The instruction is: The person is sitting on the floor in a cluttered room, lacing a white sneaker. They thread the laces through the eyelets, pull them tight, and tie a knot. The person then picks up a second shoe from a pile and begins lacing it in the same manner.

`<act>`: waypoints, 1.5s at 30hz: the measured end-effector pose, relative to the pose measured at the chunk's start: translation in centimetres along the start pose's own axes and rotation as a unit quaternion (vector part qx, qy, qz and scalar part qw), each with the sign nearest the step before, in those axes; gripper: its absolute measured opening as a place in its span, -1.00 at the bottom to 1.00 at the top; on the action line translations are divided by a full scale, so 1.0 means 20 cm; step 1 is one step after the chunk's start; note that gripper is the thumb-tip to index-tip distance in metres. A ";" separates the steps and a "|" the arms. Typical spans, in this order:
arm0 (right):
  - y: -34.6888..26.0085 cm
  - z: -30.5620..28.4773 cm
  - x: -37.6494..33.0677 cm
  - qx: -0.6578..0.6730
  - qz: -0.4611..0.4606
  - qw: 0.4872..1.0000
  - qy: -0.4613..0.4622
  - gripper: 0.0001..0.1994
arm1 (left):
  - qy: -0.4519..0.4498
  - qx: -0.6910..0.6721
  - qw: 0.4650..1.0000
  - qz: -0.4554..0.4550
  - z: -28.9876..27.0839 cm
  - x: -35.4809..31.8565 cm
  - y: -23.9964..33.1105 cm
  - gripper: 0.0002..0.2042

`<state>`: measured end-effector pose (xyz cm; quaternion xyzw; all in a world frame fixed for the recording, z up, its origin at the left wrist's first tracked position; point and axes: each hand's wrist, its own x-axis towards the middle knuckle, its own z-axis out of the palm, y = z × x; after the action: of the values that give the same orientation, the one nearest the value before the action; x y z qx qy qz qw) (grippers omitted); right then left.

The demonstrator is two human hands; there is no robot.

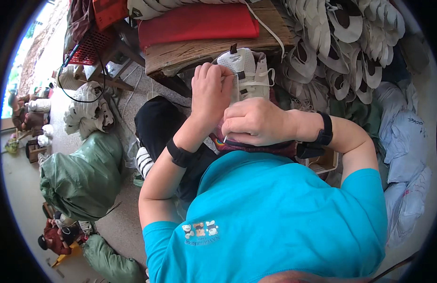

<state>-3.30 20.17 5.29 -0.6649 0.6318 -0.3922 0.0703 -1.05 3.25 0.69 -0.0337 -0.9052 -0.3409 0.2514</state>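
Observation:
A white shoe upper [254, 89] with loose white lace loops lies over my lap, against the front of the wooden bench. My left hand [210, 89] has its fingers curled on the upper's left edge, thumb and fingers pinched together there. Just below and to the right, my right hand [256, 121] is closed in a fist over the near end of the upper. A thin white tip [225, 139] sticks out under its fingers; what it belongs to is hidden. Dark patterned cloth [232, 145] covers my lap beneath both hands.
The wooden bench [180, 56] carries a folded red cloth [199, 26]. Bunches of white shoe uppers [343, 28] hang or pile at the far right. Pale sacks [407, 146] line the right side. A green sack [84, 174] stands at left; beyond it a person [55, 236] sits.

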 end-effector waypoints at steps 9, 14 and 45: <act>0.17 -0.21 -0.03 -0.138 0.176 0.968 0.117 -0.92 | -0.018 -0.032 0.998 -0.057 0.01 0.04 0.03 -0.93; 0.38 -0.26 -0.09 -0.162 0.265 0.947 0.078 -0.92 | -0.017 0.025 0.998 -0.056 0.03 0.05 0.05 -0.89; 0.35 -0.37 -0.06 0.546 0.282 0.713 0.338 -0.97 | -0.012 0.039 0.999 0.035 -0.04 0.02 0.05 -0.89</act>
<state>-13.22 22.96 5.70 -0.1249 0.4479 -0.8293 0.3098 -0.76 3.47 1.96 -0.0594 -0.9193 -0.2955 0.2530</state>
